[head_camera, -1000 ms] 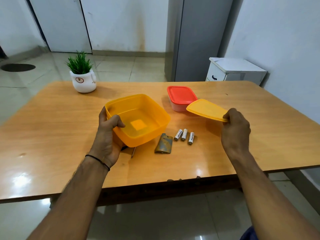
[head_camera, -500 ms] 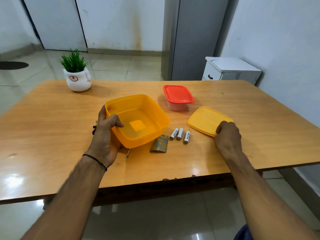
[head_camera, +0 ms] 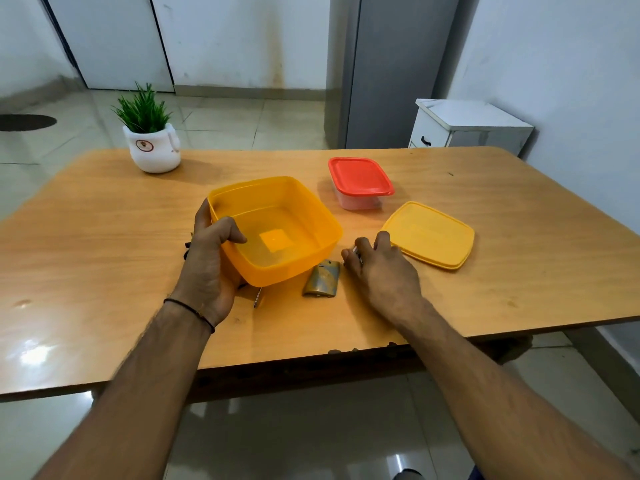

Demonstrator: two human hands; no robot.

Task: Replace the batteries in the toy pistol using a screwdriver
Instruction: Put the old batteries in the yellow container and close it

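Head view, one entry per item.
- Your left hand [head_camera: 207, 261] grips the tilted yellow container [head_camera: 287, 202] by its near wall.
- Your right hand [head_camera: 381, 271] curls over the batteries [head_camera: 355, 251], which are mostly hidden; you cannot tell whether it is grasping them.
- The battery cover [head_camera: 322, 279] lies on the desk [head_camera: 104, 237], just beside the right hand.
- A metal tip [head_camera: 257, 300] pokes out from under the container.

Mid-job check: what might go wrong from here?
The tilted yellow plastic tub, gripped by the left hand, may drop onto the grey curved cover or the thin metal tip beneath it.
The right hand pinches a small white battery, mostly hidden; it might slip and roll across the wooden table.
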